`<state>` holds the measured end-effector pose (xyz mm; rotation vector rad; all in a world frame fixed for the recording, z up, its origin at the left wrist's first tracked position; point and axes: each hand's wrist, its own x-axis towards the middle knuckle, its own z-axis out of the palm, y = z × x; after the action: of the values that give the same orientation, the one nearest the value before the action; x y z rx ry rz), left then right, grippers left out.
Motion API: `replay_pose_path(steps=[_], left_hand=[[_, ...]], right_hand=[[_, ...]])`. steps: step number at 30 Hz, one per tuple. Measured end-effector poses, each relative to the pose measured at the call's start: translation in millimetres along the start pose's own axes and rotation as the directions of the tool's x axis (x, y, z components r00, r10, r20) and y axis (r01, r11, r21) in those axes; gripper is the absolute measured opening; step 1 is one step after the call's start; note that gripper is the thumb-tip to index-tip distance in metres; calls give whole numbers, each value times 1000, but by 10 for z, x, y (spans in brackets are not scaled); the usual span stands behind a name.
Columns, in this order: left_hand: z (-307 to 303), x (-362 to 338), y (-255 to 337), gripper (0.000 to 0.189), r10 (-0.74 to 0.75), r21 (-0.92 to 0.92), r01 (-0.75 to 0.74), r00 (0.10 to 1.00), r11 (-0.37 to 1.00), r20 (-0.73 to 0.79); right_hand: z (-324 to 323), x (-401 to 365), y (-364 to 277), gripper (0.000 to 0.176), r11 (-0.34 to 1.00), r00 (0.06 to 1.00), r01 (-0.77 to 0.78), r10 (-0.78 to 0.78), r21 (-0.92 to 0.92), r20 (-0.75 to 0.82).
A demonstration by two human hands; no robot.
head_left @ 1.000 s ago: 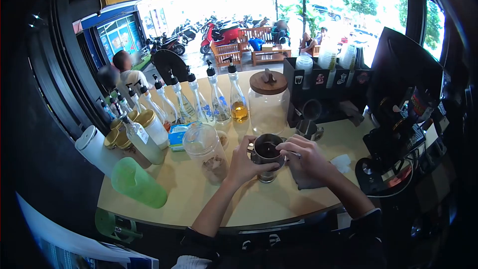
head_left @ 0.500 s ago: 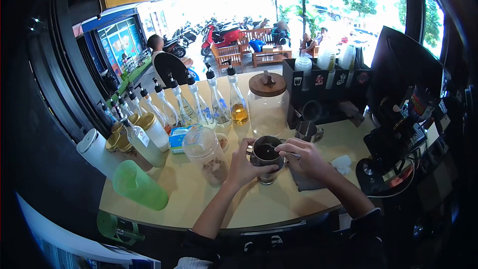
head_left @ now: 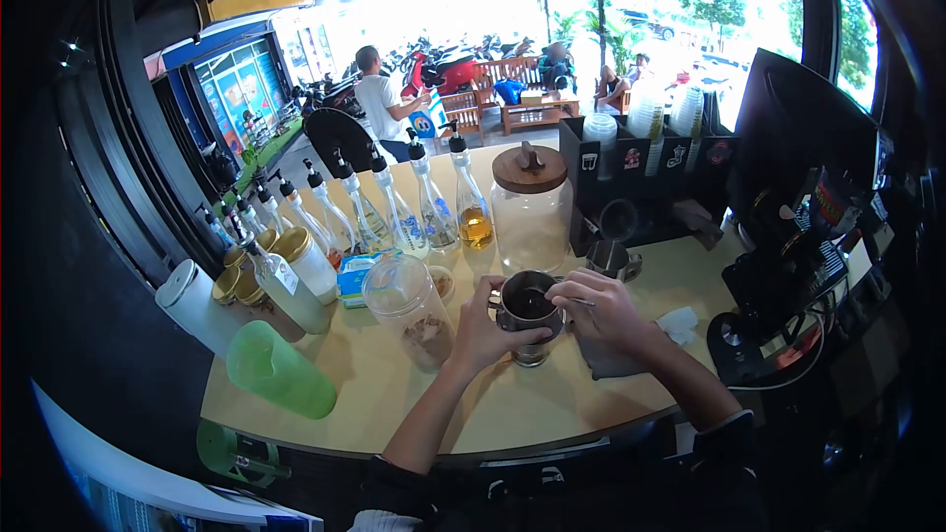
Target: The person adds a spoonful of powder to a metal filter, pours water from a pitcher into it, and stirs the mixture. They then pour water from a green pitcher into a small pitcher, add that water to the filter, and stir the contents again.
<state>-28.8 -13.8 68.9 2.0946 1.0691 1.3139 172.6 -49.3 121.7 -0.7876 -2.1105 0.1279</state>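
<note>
My left hand (head_left: 485, 331) is wrapped round the left side of a metal cup (head_left: 530, 307) with dark contents. Between the fingers of my right hand (head_left: 609, 311) is the thin handle of a spoon (head_left: 576, 299), whose other end dips into the cup. The cup is above the counter, and a glass base shows just under it. Left of my left hand stands a clear jar (head_left: 406, 303) with brown contents. A dark cloth (head_left: 608, 359) lies below my right hand.
Pump bottles (head_left: 419, 187) line the counter's far left edge. A green pitcher (head_left: 281, 368) stands at the near left. Behind the cup is a wooden-lidded jar (head_left: 530, 212); a metal pitcher (head_left: 609, 259) and white tissue (head_left: 677, 324) are to the right. A person (head_left: 381, 103) is beyond the counter.
The person beyond the counter has moved right and shows more fully, with a blue and white item in hand. My hands keep nearly the same place at the cup.
</note>
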Motion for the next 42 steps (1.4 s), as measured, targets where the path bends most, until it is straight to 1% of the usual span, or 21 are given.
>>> replay_pose_path(steps=[2, 3, 5, 6, 8, 9, 11, 15, 17, 18, 20, 24, 26, 30, 33, 35, 39, 41, 42], left_hand=[[-3, 3, -1, 76, -32, -12, 33, 999, 999, 12], [-9, 10, 15, 76, -29, -11, 29, 1000, 1000, 13], [-22, 7, 60, 75, -91, -43, 93, 995, 995, 42], [-26, 4, 64, 75, -92, -43, 94, 995, 995, 42], [-26, 1, 72, 76, -102, -45, 104, 994, 994, 45], [-25, -1, 80, 76, -100, -44, 102, 994, 994, 48], [-32, 3, 93, 75, -124, -50, 127, 991, 991, 54], [-13, 3, 40, 74, -82, -50, 84, 996, 995, 40], [-6, 3, 29, 74, -74, -41, 75, 997, 996, 29], [-11, 4, 44, 74, -72, -41, 73, 997, 996, 30], [-28, 6, 85, 74, -105, -39, 106, 994, 994, 41], [-8, -1, 38, 75, -83, -44, 85, 996, 995, 39], [-3, 2, 33, 74, -9, -22, 9, 1000, 1000, -1], [-14, 0, 50, 74, -12, -15, 12, 1000, 1000, -3], [-10, -9, 47, 74, -4, 5, 4, 1000, 1000, 6], [-18, -7, 70, 74, -23, -6, 23, 1000, 1000, 1], [-17, -8, 64, 74, -5, -19, 5, 1000, 1000, 2], [-17, -6, 58, 74, 0, 0, 0, 1000, 1000, -9], [-15, -12, 51, 74, 1, 0, -1, 1000, 1000, -9]], right_hand=[[28, -6, 13, 8, 1000, 999, -30, 30, -2, 19], [17, -13, 10, 8, 1000, 999, -29, 29, -4, 16], [-6, -34, 4, 9, 1000, 999, -9, 8, 26, 41], [-3, -22, 20, 9, 1000, 999, -9, 8, 27, 41], [3, 0, 64, 11, 997, 999, 45, -46, -57, -19], [6, -9, 50, 11, 997, 999, 43, -45, -58, -22], [10, -16, 10, 11, 999, 999, 35, -36, 27, 33], [3, -17, -1, 10, 998, 998, 55, -55, -10, 4], [41, -14, 56, 10, 999, 1000, 11, -12, -44, -29], [35, -21, 35, 10, 999, 999, 11, -12, -45, -30], [18, -35, -20, 10, 1000, 999, 24, -25, 14, 36], [23, -37, 23, 11, 1000, 1000, 7, -7, -14, 0], [39, -26, 42, 11, 999, 1000, 1, -1, -46, 7], [17, -22, -5, 10, 998, 999, 54, -54, 12, 3], [26, -19, -6, 10, 1000, 1000, 7, -8, -31, -18], [31, -20, -11, 10, 1000, 1000, 13, -13, -12, 14], [28, -17, -7, 11, 998, 998, 62, -62, -32, 4], [71, -9, 56, 12, 995, 997, 53, -58, -88, -52], [71, -22, 42, 12, 995, 997, 53, -58, -88, -52]])
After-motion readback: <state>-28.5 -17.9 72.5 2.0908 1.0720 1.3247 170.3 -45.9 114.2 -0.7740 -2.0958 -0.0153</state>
